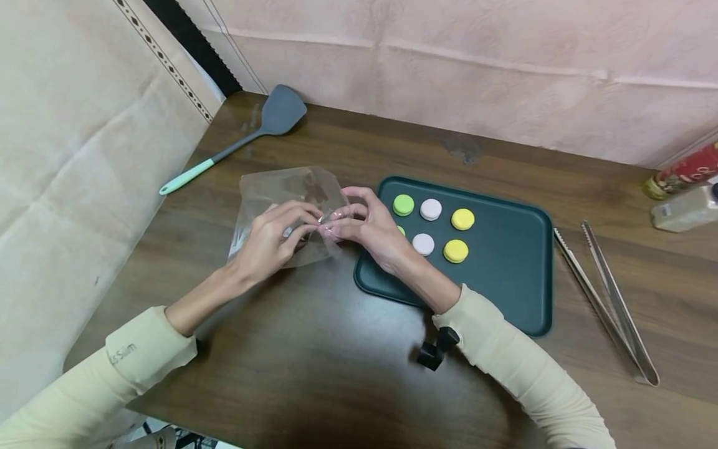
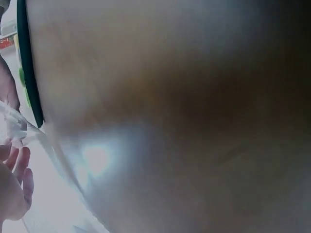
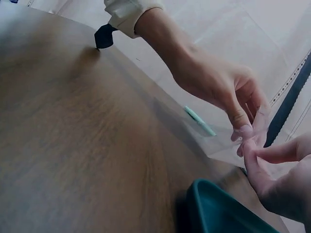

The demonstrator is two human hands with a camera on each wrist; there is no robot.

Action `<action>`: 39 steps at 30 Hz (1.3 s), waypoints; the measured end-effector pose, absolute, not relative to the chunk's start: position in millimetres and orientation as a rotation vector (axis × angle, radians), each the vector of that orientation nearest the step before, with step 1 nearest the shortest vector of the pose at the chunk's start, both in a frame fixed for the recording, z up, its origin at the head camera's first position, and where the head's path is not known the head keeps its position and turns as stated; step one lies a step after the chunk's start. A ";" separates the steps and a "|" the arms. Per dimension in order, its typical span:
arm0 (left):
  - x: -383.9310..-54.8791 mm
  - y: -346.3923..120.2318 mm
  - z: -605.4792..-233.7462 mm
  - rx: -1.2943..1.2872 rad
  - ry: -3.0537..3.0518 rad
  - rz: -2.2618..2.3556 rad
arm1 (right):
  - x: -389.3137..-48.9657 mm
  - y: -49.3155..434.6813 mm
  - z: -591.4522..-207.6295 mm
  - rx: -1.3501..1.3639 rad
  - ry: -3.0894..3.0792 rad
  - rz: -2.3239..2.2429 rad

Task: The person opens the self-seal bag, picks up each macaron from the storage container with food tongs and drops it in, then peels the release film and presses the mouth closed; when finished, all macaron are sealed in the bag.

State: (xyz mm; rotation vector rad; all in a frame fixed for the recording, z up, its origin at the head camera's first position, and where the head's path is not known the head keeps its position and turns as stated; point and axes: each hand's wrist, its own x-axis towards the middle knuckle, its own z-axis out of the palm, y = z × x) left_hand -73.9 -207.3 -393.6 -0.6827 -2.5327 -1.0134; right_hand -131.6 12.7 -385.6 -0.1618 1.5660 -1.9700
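A clear plastic bag (image 1: 280,187) lies at the left of the table, its right end raised between both hands. My left hand (image 1: 276,236) pinches the bag's edge between thumb and fingertips. Right beside it, my right hand (image 1: 373,227) pinches the same end, fingertips close to those of the left. In the right wrist view the left hand (image 3: 218,87) and right hand (image 3: 284,170) meet at the film. The right forearm crosses the dark green tray (image 1: 505,268), which bears green, white and yellow macaron-like rounds (image 1: 462,219); the hand partly hides one green round.
A grey spatula (image 1: 283,112) with a mint handle lies behind the bag at the back left. Metal tongs (image 1: 611,305) rest right of the tray. A red-labelled bottle (image 1: 687,171) and a clear container (image 1: 684,209) lie at the far right.
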 end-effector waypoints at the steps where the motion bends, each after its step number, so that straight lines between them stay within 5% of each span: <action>1: -75.1 -207.7 -393.7 -0.699 -2.520 -0.988 | -132.2 13.5 -385.3 -0.171 1.591 -1.962; 39: -76.0 -202.7 -392.2 -0.649 -2.614 -1.266 | -142.4 5.9 -389.1 -0.404 1.906 -1.728</action>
